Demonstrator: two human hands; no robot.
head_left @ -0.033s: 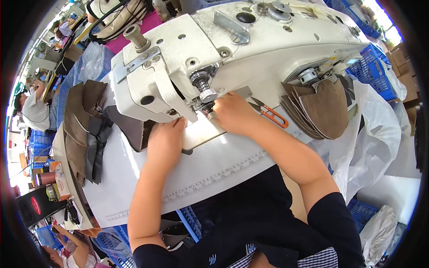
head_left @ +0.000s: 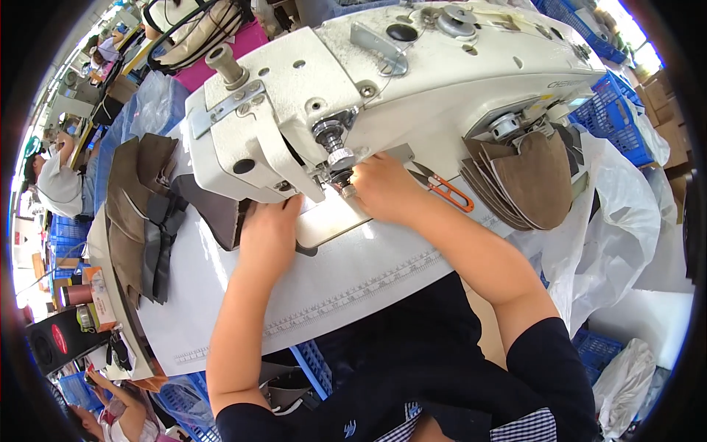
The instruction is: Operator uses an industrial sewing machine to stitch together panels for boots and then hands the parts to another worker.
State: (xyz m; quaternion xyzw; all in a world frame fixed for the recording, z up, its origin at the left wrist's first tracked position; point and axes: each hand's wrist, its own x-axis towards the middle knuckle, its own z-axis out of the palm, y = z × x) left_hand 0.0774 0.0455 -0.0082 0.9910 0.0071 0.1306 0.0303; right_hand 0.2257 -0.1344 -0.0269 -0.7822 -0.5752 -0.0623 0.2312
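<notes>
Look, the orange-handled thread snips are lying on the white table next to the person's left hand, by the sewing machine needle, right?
Not quite. The orange-handled thread snips lie beside the right hand, not the left hand. The head view shows them on the white table, close to the white sewing machine's needle.

Your two forearms are bare from the wrist up past the elbow, with no watch, bracelet or glove on either. Your left hand (head_left: 269, 230) and your right hand (head_left: 383, 188) carry no rings that can be made out. Each upper arm ends in a short, dark navy sleeve. At the lower edge your top shows a small pale emblem on the dark cloth, and beside it a panel of fine blue-and-white check.
</notes>
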